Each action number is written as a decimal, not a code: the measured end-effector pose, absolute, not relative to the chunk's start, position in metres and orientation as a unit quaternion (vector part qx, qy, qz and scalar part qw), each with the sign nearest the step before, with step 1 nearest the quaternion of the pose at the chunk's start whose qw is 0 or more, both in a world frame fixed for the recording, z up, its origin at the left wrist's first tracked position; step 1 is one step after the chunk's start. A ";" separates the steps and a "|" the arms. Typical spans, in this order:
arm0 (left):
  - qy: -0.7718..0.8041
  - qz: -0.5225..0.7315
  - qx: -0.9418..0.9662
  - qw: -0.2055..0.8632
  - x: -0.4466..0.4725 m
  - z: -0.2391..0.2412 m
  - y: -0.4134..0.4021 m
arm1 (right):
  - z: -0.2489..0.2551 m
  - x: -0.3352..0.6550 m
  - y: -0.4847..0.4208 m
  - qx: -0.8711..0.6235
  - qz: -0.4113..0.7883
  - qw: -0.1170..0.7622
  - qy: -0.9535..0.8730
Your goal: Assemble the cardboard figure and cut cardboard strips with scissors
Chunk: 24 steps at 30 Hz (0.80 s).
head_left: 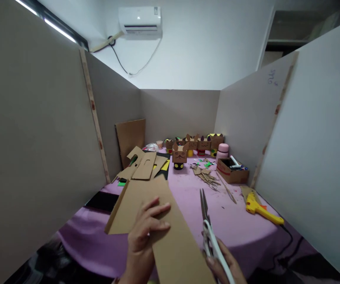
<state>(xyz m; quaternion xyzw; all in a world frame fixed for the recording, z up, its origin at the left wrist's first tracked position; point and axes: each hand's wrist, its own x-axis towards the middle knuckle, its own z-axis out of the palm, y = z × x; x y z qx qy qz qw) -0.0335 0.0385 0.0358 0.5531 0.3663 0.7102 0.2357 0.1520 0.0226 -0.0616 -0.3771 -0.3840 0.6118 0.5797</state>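
My left hand (146, 232) grips a large folded cardboard sheet (178, 244), its fingers lying across the brown face. The sheet is raised in front of me over the table's front edge, with a bent flap along its left side. In my right hand (226, 260) is a pair of scissors (210, 232) with white handles. Their blades point up and away from me, slightly parted, to the right of the cardboard and apart from it. Beyond the hands stands a small cardboard animal figure (180, 156) with ears and a drawn face, on a dark base with yellow spots.
Cut cardboard pieces (144, 165) pile up at the left. Thin cardboard scraps (207, 177) lie mid-right, near a box of markers (232, 171). A yellow glue gun (263, 209) with a cord rests at the right edge. Several more figures and a pink bottle (223, 151) stand behind.
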 end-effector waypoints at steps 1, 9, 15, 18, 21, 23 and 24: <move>0.367 0.703 0.578 0.193 -0.035 0.035 0.038 | -0.054 0.153 0.020 -0.366 0.624 0.575 -0.382; 0.364 0.609 0.705 0.018 -0.034 0.020 0.044 | -0.021 0.156 0.009 -0.311 0.629 0.586 -0.405; 0.413 0.692 0.578 0.129 -0.018 0.012 0.045 | -0.038 0.158 0.018 -0.353 0.575 0.618 -0.404; 0.405 0.717 0.408 0.394 -0.005 0.017 0.039 | -0.040 0.158 0.019 -0.370 0.546 0.641 -0.393; 0.391 0.639 0.341 0.567 0.005 0.024 0.033 | -0.040 0.155 0.020 -0.376 0.546 0.637 -0.394; 0.385 0.608 0.339 0.607 0.009 0.028 0.032 | -0.041 0.152 0.021 -0.380 0.555 0.632 -0.385; 0.376 0.602 0.344 0.614 0.010 0.028 0.034 | -0.042 0.151 0.022 -0.382 0.559 0.632 -0.378</move>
